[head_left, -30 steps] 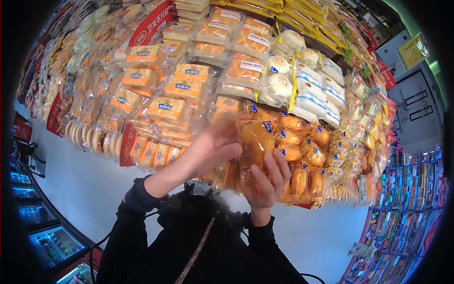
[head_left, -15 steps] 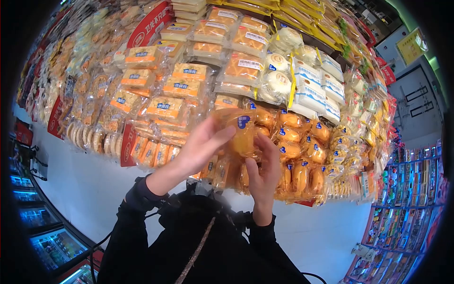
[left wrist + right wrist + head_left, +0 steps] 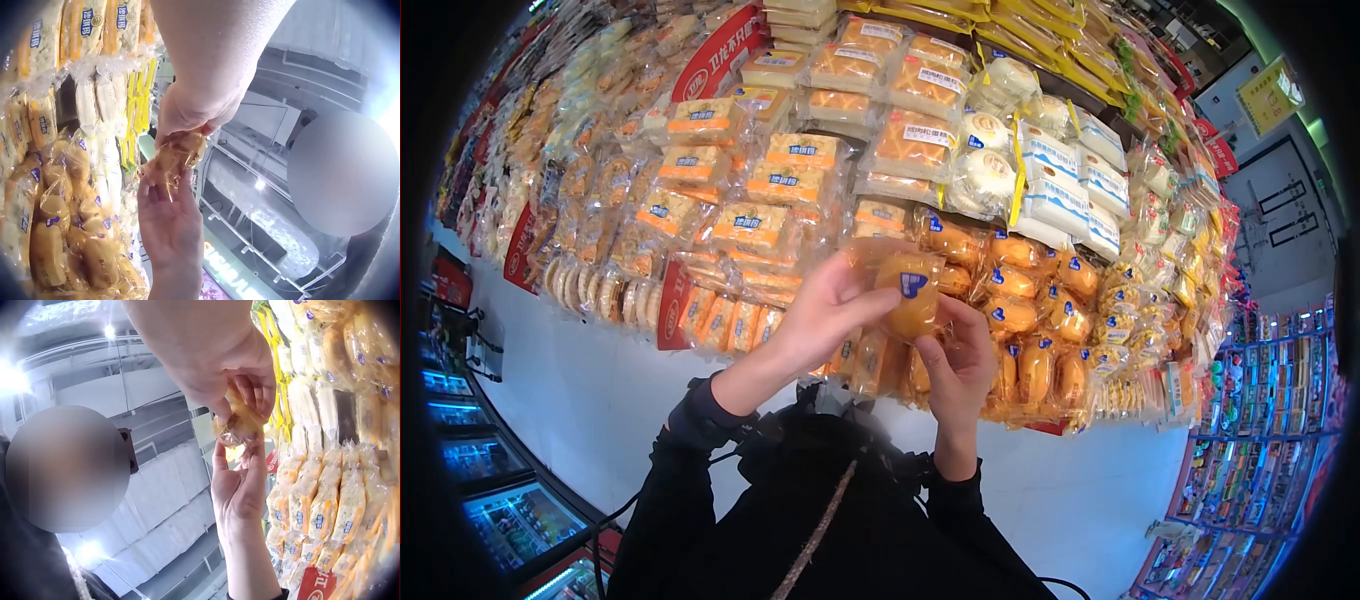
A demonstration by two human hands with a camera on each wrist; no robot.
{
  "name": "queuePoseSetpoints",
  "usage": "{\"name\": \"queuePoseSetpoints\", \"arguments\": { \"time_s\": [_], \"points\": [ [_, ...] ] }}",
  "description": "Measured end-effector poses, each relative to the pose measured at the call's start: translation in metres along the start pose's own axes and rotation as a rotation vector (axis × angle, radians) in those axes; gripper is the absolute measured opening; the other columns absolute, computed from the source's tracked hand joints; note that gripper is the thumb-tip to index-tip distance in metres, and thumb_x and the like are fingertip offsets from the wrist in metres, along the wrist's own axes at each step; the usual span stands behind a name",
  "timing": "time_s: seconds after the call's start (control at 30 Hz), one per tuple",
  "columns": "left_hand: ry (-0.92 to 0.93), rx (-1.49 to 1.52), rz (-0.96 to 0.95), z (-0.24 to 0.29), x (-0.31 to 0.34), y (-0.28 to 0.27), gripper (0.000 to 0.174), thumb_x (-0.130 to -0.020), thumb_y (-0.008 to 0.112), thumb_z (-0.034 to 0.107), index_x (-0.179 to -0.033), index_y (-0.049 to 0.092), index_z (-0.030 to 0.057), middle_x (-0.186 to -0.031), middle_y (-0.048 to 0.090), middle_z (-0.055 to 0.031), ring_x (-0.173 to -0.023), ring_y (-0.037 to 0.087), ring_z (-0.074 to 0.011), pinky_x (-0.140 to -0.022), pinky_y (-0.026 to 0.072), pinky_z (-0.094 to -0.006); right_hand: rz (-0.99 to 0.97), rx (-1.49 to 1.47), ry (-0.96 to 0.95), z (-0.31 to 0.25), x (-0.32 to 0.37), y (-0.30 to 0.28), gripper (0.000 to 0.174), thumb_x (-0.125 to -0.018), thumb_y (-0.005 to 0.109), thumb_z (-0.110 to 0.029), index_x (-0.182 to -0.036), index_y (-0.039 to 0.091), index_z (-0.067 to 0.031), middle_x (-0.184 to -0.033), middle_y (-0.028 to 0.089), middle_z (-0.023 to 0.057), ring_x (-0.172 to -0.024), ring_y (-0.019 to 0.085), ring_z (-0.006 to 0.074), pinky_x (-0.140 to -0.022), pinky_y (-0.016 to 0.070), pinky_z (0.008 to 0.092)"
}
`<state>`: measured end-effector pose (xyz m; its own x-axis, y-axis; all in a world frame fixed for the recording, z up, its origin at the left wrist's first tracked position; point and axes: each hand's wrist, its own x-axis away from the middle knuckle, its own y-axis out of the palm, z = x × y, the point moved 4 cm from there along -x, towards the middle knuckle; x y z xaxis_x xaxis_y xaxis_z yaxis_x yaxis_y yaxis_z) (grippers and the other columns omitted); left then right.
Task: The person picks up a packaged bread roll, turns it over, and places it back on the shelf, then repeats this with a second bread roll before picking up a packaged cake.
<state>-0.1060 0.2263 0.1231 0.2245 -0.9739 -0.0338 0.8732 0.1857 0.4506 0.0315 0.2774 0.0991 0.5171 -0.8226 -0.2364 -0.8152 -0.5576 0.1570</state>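
Between both hands is a round, golden-brown bread roll (image 3: 910, 305) in a clear plastic wrapper with a blue label. My left hand (image 3: 825, 308) pinches its left side, thumb lying across the wrapper near the label. On the other side, the thumb and curled fingers of my right hand (image 3: 962, 365) grip the roll's lower right edge. The left wrist view shows crinkled wrapper (image 3: 178, 159) between the two sets of fingertips. Seen from the right wrist, the roll (image 3: 237, 431) is held up off the display. Similar wrapped rolls (image 3: 1010, 285) lie just beyond my right hand.
Packs of orange-labelled square pastries (image 3: 745, 228) are stacked to the left. White-and-blue packs (image 3: 1055, 180) and round white cakes (image 3: 985, 170) sit farther back. Red sign strips (image 3: 672, 305) stand along the display. Shelves of goods (image 3: 1260, 430) rise at right, lit cases (image 3: 510, 520) at left.
The roll has moved a little left and turned so its blue label faces up. My left hand has come onto it, and my right hand's fingers have shifted to its lower right edge.
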Motion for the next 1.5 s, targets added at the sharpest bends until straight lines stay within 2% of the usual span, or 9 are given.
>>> {"name": "queuePoseSetpoints", "arguments": {
  "time_s": [0.27, 0.43, 0.53, 0.63, 0.8, 0.93, 1.13, 1.33, 1.5],
  "points": [
    [0.143, -0.125, 0.042, -0.006, 0.014, -0.01, 0.045, -0.07, 0.055, -0.01, -0.111, 0.042, 0.0021, -0.111, 0.05, -0.0124, -0.102, 0.05, -0.0164, -0.078, 0.0473, -0.0245, -0.036, 0.054, -0.011, 0.005, 0.009, -0.015, 0.038, -0.073, 0.058, 0.006, -0.109, 0.05, 0.0035, -0.106, 0.053, 0.0101, -0.098, 0.05, 0.0161, -0.087, 0.0367, 0.0264],
    [0.093, -0.163, 0.007, -0.026, 0.02, -0.018, 0.034, -0.078, 0.056, -0.002, -0.109, 0.043, 0.0024, -0.11, 0.05, -0.0073, -0.1, 0.049, -0.0113, -0.078, 0.0451, -0.0235, -0.05, 0.035, 0.046, 0.009, 0.019, -0.03, 0.026, -0.074, 0.056, 0.006, -0.1, 0.057, 0.0048, -0.096, 0.059, 0.0112, -0.086, 0.056, 0.016, -0.078, 0.042, 0.0234],
    [0.068, -0.128, 0.044, -0.04, 0.021, -0.017, 0.026, -0.081, 0.052, -0.001, -0.105, 0.044, 0.0029, -0.107, 0.051, -0.0069, -0.097, 0.05, -0.0097, -0.076, 0.0441, -0.0229, -0.027, 0.1, 0.057, 0.017, 0.023, -0.039, 0.022, -0.077, 0.054, 0.003, -0.098, 0.058, 0.0043, -0.095, 0.06, 0.0113, -0.083, 0.057, 0.0156, -0.075, 0.0428, 0.0226],
    [0.026, -0.059, 0.051, -0.054, 0.025, -0.018, 0.02, -0.083, 0.049, 0.0, -0.102, 0.045, 0.0032, -0.106, 0.052, -0.0073, -0.096, 0.05, -0.0101, -0.077, 0.0432, -0.0241, -0.026, 0.151, 0.036, 0.016, 0.023, -0.041, 0.026, -0.083, 0.056, -0.016, -0.099, 0.058, 0.0044, -0.089, 0.06, 0.0073, -0.076, 0.053, 0.0105, -0.07, 0.0398, 0.0188],
    [0.025, -0.073, 0.059, -0.069, 0.038, -0.021, 0.012, -0.086, 0.045, 0.005, -0.098, 0.046, 0.0018, -0.108, 0.052, -0.0117, -0.099, 0.05, -0.0157, -0.082, 0.0415, -0.0283, -0.232, 0.189, 0.11, 0.026, 0.034, -0.047, 0.023, -0.079, 0.054, -0.004, -0.102, 0.055, 0.0019, -0.102, 0.057, 0.0128, -0.091, 0.055, 0.0189, -0.078, 0.0418, 0.0252],
    [0.116, -0.047, 0.043, -0.077, 0.046, -0.025, 0.011, -0.087, 0.045, 0.008, -0.096, 0.048, 0.001, -0.111, 0.05, -0.0174, -0.101, 0.05, -0.0192, -0.082, 0.0419, -0.0294, -0.437, 0.341, 0.038, 0.025, 0.036, -0.036, 0.04, -0.073, 0.06, -0.002, -0.11, 0.047, -0.002, -0.112, 0.05, 0.0154, -0.102, 0.049, 0.0289, -0.086, 0.039, 0.0332],
    [0.035, -0.149, 0.098, -0.067, 0.054, -0.012, 0.006, -0.083, 0.047, 0.001, -0.086, 0.052, 0.0017, -0.105, 0.051, -0.0174, -0.096, 0.054, -0.0246, -0.079, 0.0441, -0.0321, -0.437, 0.565, -0.074, 0.017, 0.035, -0.01, 0.055, -0.067, 0.069, -0.009, -0.115, 0.043, -0.0041, -0.112, 0.048, 0.0146, -0.102, 0.047, 0.0314, -0.084, 0.0403, 0.0349],
    [-0.033, -0.074, -0.059, -0.071, 0.05, -0.035, 0.008, -0.08, 0.047, -0.004, -0.081, 0.054, -0.0011, -0.103, 0.054, -0.0154, -0.091, 0.054, -0.0171, -0.073, 0.0442, -0.0262, -0.353, 0.548, -0.051, 0.024, 0.05, -0.012, 0.057, -0.066, 0.07, -0.009, -0.116, 0.043, -0.005, -0.11, 0.049, 0.0136, -0.092, 0.053, 0.0309, -0.077, 0.0444, 0.0347],
    [-0.279, -0.268, -0.063, -0.079, 0.048, -0.049, 0.012, -0.083, 0.053, 0.008, -0.087, 0.058, -0.0017, -0.09, 0.06, -0.0085, -0.079, 0.054, -0.0101, -0.069, 0.0424, -0.023, -0.349, 0.569, -0.091, 0.015, 0.063, -0.004, 0.054, -0.066, 0.069, -0.006, -0.115, 0.046, -0.0096, -0.11, 0.048, 0.0141, -0.087, 0.055, 0.028, -0.072, 0.0464, 0.0328]
  ]
}}
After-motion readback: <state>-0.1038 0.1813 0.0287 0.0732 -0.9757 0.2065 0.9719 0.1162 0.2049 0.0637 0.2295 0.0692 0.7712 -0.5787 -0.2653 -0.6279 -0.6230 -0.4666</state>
